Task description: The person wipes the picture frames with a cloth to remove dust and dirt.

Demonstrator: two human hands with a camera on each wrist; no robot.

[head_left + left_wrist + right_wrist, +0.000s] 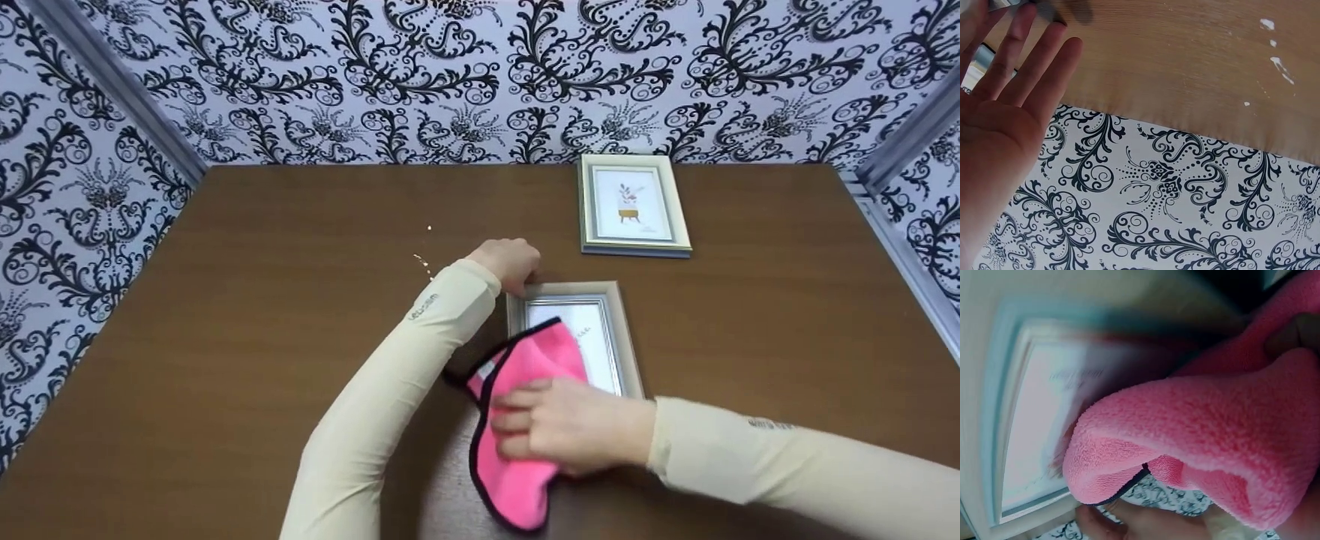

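Note:
A picture frame (630,352) with a pale border and a silvery inner edge lies face up on the brown table. A pink cloth (525,480) with black edging covers its near left part. My right hand (574,427) grips the cloth in a bunch over the frame; folds of fluffy cloth (1185,422) hide most of those fingers in the right wrist view. At the frame's far left corner, my left hand (510,262) holds the edge between thumb and fingers. The left fingers (1044,73) reach towards that corner in the left wrist view.
A second picture frame (634,202), showing a small plant drawing, lies face up at the back right. White specks (424,262) mark the table (315,240) left of the left hand. Patterned walls (450,82) border the back and sides.

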